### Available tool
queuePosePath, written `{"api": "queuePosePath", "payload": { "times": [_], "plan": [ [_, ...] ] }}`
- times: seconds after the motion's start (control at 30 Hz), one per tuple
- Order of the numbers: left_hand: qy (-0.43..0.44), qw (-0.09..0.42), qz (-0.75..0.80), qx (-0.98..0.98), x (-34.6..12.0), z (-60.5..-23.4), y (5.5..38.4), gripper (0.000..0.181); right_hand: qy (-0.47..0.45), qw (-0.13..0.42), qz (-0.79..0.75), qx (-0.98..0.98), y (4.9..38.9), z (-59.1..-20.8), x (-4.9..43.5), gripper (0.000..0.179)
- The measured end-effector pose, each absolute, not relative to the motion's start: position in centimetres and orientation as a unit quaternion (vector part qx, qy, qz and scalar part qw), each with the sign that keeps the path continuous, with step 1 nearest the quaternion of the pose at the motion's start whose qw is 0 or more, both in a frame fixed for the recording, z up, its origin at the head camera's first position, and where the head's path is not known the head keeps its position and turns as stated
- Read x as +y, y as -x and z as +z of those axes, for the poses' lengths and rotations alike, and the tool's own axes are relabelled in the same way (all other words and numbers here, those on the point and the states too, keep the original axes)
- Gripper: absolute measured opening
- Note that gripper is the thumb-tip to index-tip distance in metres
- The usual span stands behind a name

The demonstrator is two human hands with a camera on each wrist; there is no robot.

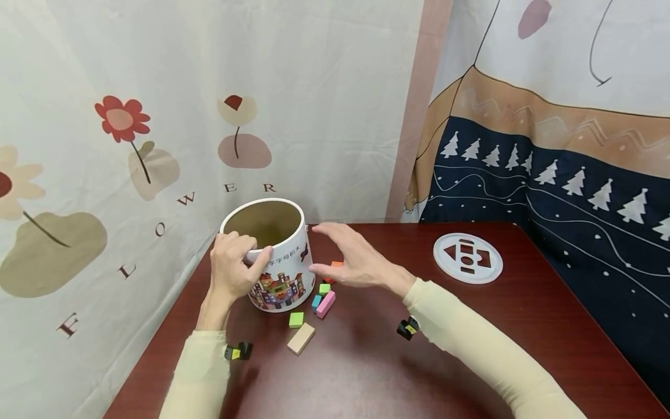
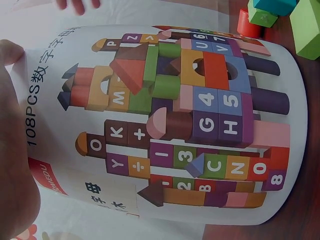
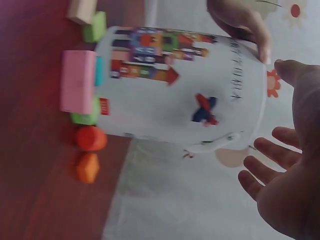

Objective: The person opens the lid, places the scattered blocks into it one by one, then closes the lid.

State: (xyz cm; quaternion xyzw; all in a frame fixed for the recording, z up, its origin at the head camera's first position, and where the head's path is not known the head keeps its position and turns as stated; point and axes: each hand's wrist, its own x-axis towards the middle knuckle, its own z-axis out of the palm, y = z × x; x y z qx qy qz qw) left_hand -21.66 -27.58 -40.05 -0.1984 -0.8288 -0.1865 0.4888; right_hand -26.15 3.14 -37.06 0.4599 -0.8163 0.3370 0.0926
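Observation:
A white bucket [image 1: 282,265] printed with a block castle and letters stands on the table, its top uncovered. My left hand [image 1: 230,262] grips its near-left rim, the thumb on the outer wall; in the left wrist view part of this hand [image 2: 17,165] shows along the rim end. My right hand [image 1: 361,262] is beside the bucket's right side, thumb and fingers spread apart. The right wrist view shows that hand [image 3: 285,185] holding nothing, with a gap between it and the bucket wall [image 3: 160,110]. The bucket's bottom inside is hidden.
By the bucket's base lie a pink block [image 1: 325,304], a blue block [image 1: 316,302], green blocks [image 1: 296,320], a plain wooden block [image 1: 300,338], a red cylinder [image 3: 91,138] and an orange block [image 3: 88,168]. A white round lid with cut-out shapes [image 1: 446,270] lies at the right.

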Motion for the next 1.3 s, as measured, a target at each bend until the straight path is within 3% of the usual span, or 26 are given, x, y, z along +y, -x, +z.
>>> {"api": "queuePosePath", "payload": {
  "times": [0.23, 0.67, 0.87, 1.13, 1.3],
  "plan": [
    [0.197, 0.491, -0.189, -0.827, -27.5, -40.1, 21.6, 0.046, -0.45, 0.04, 0.326, -0.831, 25.1, -40.7, 3.7, 0.084],
    [0.198, 0.494, -0.196, -0.824, -27.5, -40.2, 21.6, 0.046, -0.429, -0.009, 0.286, -0.857, 24.2, -45.4, 4.3, 0.077],
    [0.198, 0.49, -0.194, -0.826, -27.5, -40.1, 21.7, 0.046, -0.405, 0.01, 0.272, -0.873, 23.7, -46.8, 3.9, 0.074],
    [0.196, 0.486, -0.194, -0.83, -27.5, -40.1, 21.7, 0.047, -0.386, 0.073, 0.244, -0.887, 23.5, -47.9, 2.8, 0.053],
    [0.196, 0.486, -0.197, -0.829, -27.5, -40.1, 21.7, 0.047, -0.36, 0.068, 0.233, -0.901, 23.3, -48.2, 1.9, 0.055]
  ]
}}
